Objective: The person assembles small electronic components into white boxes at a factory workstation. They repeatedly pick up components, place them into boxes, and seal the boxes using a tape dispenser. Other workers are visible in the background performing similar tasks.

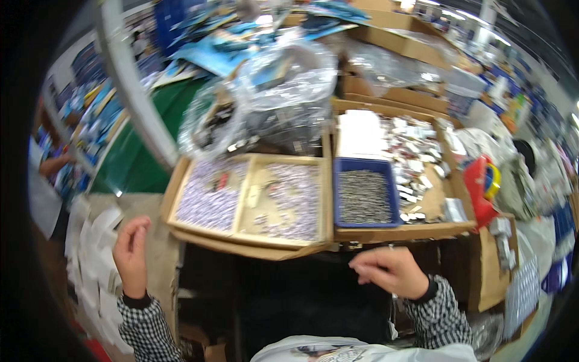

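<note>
My left hand [131, 256] is raised over the left side of the bench, beside the white strips [90, 253]. Its fingers are curled, with thumb and fingertips close together; anything between them is too small or blurred to make out. My right hand [392, 271] is in front of the blue bin [395, 202], fingers pinched and pointing left. Whatever its fingertips might hold does not show. Small dark metal pins [365, 196] fill the blue bin. A divided wooden tray [243, 196] holds many tiny pale lilac pieces [208, 187] in both compartments.
Behind the wooden tray sit clear plastic bags [283, 78] with dark parts. A cardboard box [434, 229] holds small white-and-metal parts [410, 151] beside the blue bin. A grey post [129, 84] rises at the left. Another person's arm [57, 163] shows at the far left.
</note>
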A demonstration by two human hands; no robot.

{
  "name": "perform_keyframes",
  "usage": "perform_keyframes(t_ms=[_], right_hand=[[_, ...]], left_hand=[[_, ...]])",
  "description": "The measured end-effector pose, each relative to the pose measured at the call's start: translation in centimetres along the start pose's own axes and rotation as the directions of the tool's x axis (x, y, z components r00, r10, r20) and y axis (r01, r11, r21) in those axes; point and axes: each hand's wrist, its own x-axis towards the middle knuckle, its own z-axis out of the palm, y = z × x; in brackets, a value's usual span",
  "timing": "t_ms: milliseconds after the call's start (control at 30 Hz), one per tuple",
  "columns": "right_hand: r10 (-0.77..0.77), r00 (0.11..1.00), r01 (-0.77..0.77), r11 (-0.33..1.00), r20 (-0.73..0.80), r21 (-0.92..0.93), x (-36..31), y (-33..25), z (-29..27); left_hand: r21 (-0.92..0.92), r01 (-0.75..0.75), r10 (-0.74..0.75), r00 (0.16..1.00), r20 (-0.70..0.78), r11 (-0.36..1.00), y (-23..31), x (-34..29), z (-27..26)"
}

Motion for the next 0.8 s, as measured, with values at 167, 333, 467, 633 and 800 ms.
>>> perform_keyframes(t_ms=[167, 333, 467, 633, 800], right_hand=[[-0.081, 0.95, 0.027, 0.984, -0.302, -0.177, 3.9, -1.0, -6.2], [-0.124, 0.913, -0.102, 0.854, -0.39, -0.51, 10.3, 1.5, -13.0], [0.071, 0.894, -0.397, 0.582, -0.442, -0.709, 16.0, 3.4, -14.4], [0.335, 0.832, -0.553, 0.428, -0.442, -0.715, 20.1, 4.6, -14.7], [0.182, 0.867, -0.445, 0.7, -0.464, -0.558, 19.9, 5.6, -16.2]], left_hand=[[-0.268, 0.104, -0.002, 0.935, 0.354, 0.958, 6.3, 0.2, 10.4], [-0.451, 0.149, 0.183, 0.77, 0.611, 0.88, 10.7, -2.2, 15.7], [-0.488, 0.213, 0.272, 0.614, 0.741, 0.846, 12.7, -4.5, 18.1], [-0.486, 0.326, 0.256, 0.549, 0.796, 0.811, 11.9, -6.6, 18.5], [-0.443, 0.463, 0.093, 0.604, 0.792, 0.767, 9.3, -7.1, 17.1]])
